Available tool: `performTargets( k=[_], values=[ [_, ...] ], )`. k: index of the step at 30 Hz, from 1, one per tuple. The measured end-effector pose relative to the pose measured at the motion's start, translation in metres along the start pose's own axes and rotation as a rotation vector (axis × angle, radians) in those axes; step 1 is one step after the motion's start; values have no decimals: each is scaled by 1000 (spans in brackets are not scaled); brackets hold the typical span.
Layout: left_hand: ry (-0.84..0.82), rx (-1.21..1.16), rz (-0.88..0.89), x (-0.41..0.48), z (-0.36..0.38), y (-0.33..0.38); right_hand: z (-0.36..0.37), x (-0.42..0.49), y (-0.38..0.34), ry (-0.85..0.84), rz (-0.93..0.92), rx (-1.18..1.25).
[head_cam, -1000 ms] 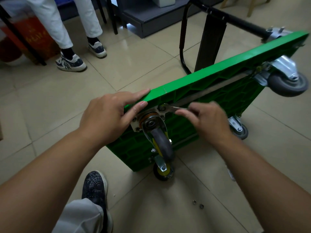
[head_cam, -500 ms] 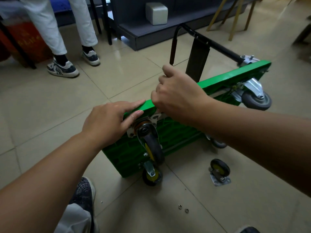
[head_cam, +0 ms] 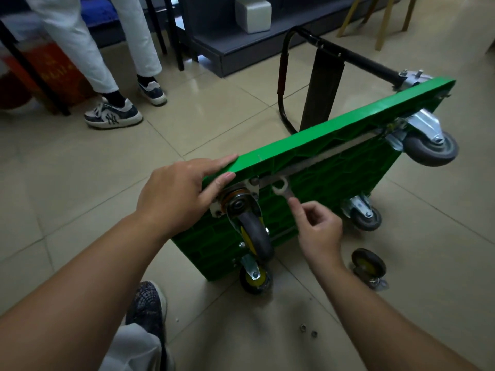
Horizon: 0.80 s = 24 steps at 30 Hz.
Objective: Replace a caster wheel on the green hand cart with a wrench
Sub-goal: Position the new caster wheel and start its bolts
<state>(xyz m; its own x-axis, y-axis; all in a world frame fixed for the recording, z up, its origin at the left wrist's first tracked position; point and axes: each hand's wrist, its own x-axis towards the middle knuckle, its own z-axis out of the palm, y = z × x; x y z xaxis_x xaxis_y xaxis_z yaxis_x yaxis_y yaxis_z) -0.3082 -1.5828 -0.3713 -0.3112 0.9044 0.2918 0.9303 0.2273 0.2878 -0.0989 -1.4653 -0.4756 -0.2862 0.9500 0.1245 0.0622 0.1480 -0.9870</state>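
Wrench (head_cam: 281,189) handle mostly hidden in your right hand (head_cam: 318,231), fingers pinching it; ring end just beside caster plate. Your left hand (head_cam: 176,194) flat on green hand cart (head_cam: 334,145) edge, fingers straight, part-covering mounted caster wheel (head_cam: 254,234) plate. Cart on its side on tiled floor (head_cam: 80,183); loose caster (head_cam: 368,265) and two nuts (head_cam: 303,328) nearby.

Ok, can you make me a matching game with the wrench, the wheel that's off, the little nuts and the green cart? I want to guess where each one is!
Things:
1. wrench
2. loose caster wheel
3. two nuts
4. green hand cart

Places:
A. standing on its edge on the floor
B. lying alone on the floor, right of the right hand
C. pinched by the right hand
D. tiny pair on the floor, low in the picture

Pairs: 1-C, 2-B, 3-D, 4-A
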Motion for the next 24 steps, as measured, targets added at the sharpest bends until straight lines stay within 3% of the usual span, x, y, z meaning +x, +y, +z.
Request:
performTargets(
  k=[12,24],
  values=[
    [5,-31,-35,0,1,-1,51,2,22,-63,38,156],
    [15,-22,-40,-1,0,2,62,15,29,-154,239,182]
  ],
)
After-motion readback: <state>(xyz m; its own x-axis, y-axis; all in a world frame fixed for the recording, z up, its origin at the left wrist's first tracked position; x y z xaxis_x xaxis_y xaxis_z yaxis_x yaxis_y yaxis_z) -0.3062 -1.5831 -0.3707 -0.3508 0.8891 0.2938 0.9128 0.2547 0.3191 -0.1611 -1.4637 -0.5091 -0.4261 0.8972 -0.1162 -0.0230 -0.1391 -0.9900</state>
